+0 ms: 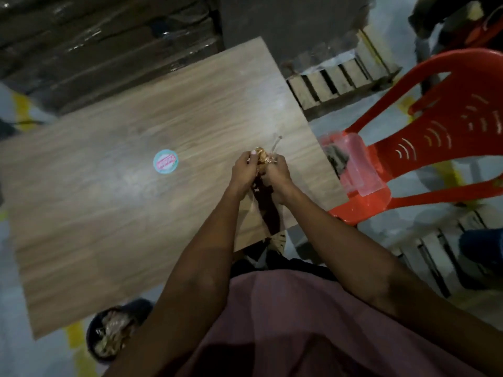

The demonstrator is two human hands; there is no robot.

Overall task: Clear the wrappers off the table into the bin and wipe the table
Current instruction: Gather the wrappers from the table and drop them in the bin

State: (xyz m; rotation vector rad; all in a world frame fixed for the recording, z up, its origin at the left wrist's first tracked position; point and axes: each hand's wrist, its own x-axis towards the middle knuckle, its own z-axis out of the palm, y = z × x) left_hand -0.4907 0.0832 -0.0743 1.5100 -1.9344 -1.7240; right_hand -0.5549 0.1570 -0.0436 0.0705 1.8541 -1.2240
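Note:
Both my hands meet over the right part of the wooden table (114, 191). My left hand (245, 170) and my right hand (277, 171) are closed together on a crumpled bunch of shiny golden wrappers (263, 155), with a clear strip sticking out above it. A round teal lid or sticker with red lettering (165, 161) lies flat on the table to the left of my hands. A dark bin (114, 333) holding several crumpled wrappers stands on the floor at the table's near corner, partly hidden by my left arm.
A red plastic chair (424, 148) stands right of the table with a clear pink-tinted plastic container (356, 164) on its seat. Wooden pallets (343, 77) lie on the floor beyond and to the right. Wrapped stacked boxes (95, 36) rise behind the table.

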